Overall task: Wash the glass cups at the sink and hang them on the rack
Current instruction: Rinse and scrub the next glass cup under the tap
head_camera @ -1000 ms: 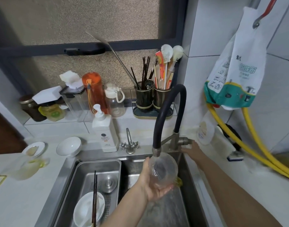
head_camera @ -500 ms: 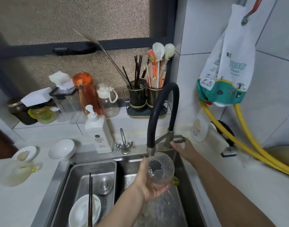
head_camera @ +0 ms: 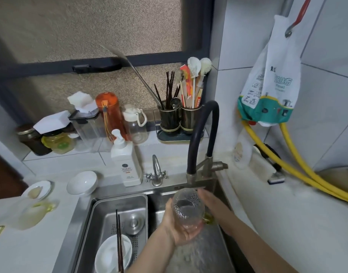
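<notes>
A clear textured glass cup with a yellow-green handle sits tilted under the black faucet spout, above the right part of the sink. Water runs into the cup and spills over into the sink. My left hand grips the cup from below and from the left. My right hand lies against the cup's right side with its fingers stretched toward the rim. On the counter at the far left stands a second glass cup with a yellow-green handle, blurred. No rack is in view.
A steel drain basket in the sink's left part holds a white bowl, dark chopsticks and a metal lid. Behind the sink stand a soap bottle, a small tap and utensil holders. Yellow hoses cross the right counter.
My right hand left the faucet handle and came down to the right side of the cup. Water now overflows from the cup, which my left hand still holds.
</notes>
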